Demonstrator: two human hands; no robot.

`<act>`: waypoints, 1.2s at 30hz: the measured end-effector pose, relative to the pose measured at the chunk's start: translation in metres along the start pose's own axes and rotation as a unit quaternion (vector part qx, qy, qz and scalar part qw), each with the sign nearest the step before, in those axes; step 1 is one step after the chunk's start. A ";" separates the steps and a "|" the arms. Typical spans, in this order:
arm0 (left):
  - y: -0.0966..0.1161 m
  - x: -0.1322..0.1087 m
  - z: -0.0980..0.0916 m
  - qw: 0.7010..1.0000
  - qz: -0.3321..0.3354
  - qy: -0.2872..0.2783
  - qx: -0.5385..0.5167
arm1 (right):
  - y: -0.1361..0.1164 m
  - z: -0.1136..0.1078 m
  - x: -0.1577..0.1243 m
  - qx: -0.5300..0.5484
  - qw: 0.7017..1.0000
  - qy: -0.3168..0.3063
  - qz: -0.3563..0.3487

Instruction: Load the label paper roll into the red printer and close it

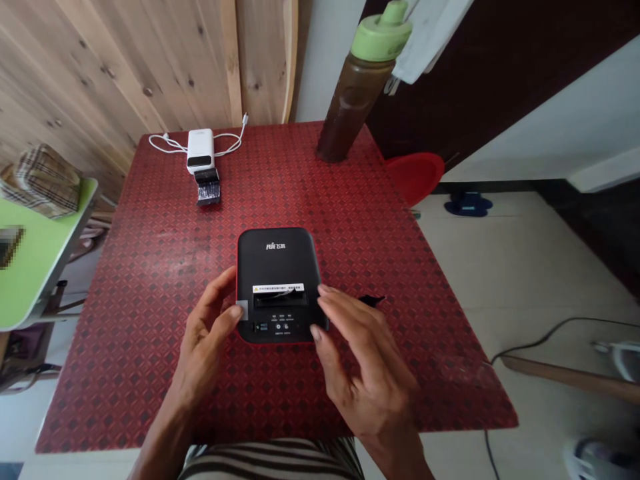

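A black receipt printer (277, 267) with rounded corners and a red lower edge lies on the red patterned table (165, 347). It has a paper slot, a white warning label above the slot and small buttons below. My left hand (205, 333) grips its left side, the thumb on the top near a small clear piece of tape (243, 311). At the right edge, my right hand (365, 353) rests its fingertips by the side, thumb near the lower right corner. Its thumb and fingers are apart, and how firmly they touch is unclear.
A white power bank (201, 148) with a white cable and a black strip (208, 190) lie at the back left. A brown bottle (350, 100) with a green lid stands at the back right. A dark scrap (373, 301) lies beside my right hand. A red stool (415, 177) stands beyond the right edge.
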State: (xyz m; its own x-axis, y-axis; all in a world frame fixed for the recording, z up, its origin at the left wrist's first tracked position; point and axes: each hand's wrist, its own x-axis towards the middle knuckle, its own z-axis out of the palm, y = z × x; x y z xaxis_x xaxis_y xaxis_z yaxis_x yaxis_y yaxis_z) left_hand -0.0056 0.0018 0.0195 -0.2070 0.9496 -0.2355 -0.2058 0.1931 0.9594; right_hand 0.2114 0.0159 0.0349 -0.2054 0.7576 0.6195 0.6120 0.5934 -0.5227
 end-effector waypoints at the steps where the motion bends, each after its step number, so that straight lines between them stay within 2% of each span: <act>1: 0.000 -0.002 -0.002 1.000 -0.003 -0.002 0.002 | 0.000 0.000 -0.006 -0.002 1.000 0.015 0.018; 7: 0.003 -0.001 0.000 1.000 -0.023 0.013 -0.004 | -0.005 0.005 -0.031 -0.018 0.995 0.026 0.094; 27: 0.009 0.003 0.022 0.996 -0.024 0.089 -0.018 | -0.008 0.012 -0.034 0.027 0.987 0.043 0.150; 31: 0.005 0.004 0.023 0.996 -0.012 0.085 -0.023 | -0.009 0.013 -0.033 0.019 0.988 0.042 0.148; 36: 0.002 0.003 0.019 0.999 -0.001 0.052 -0.010 | -0.010 0.010 -0.032 0.011 0.988 0.038 0.149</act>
State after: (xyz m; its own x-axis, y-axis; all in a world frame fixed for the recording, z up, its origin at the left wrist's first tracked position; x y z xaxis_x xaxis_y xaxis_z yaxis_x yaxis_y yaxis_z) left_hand 0.0118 0.0097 0.0236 -0.3044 0.9181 -0.2540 -0.2255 0.1896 0.9556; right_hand 0.2042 -0.0111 0.0145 0.0407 0.8777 0.4775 0.6197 0.3527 -0.7011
